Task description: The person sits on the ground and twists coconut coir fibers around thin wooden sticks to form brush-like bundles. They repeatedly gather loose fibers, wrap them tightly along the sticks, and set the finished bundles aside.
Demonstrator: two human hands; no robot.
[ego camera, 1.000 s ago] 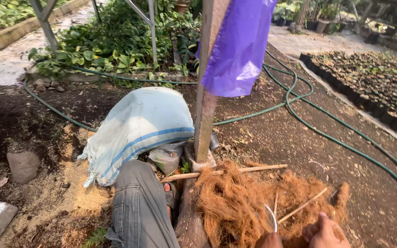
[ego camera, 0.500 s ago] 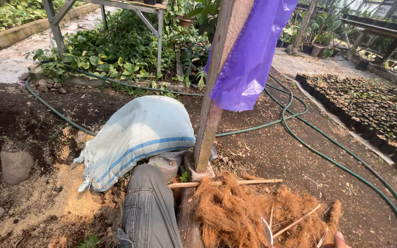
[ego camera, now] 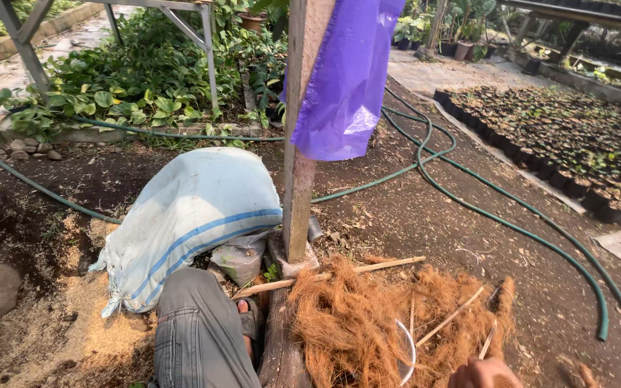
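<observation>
Fibre pile [ego camera: 389, 327]: just before my hand [ego camera: 484, 373], sticks [ego camera: 328, 276] lying on and behind it.
Post [ego camera: 298, 179]: behind pile, bag [ego camera: 346, 79] hanging on it.
Sack [ego camera: 192, 215]: left of post, behind my knee [ego camera: 199, 330].
Hose [ego camera: 512, 226]: right of pile.
Pots [ego camera: 576, 144]: far right.

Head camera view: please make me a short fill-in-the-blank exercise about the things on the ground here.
1. The plastic sheet hanging on the wooden post is ____.
2. The hose lying on the soil is ____.
3. The white sack has ____ stripes.
4. The fibre pile is ____.

Missing words: purple; green; blue; brown
</observation>
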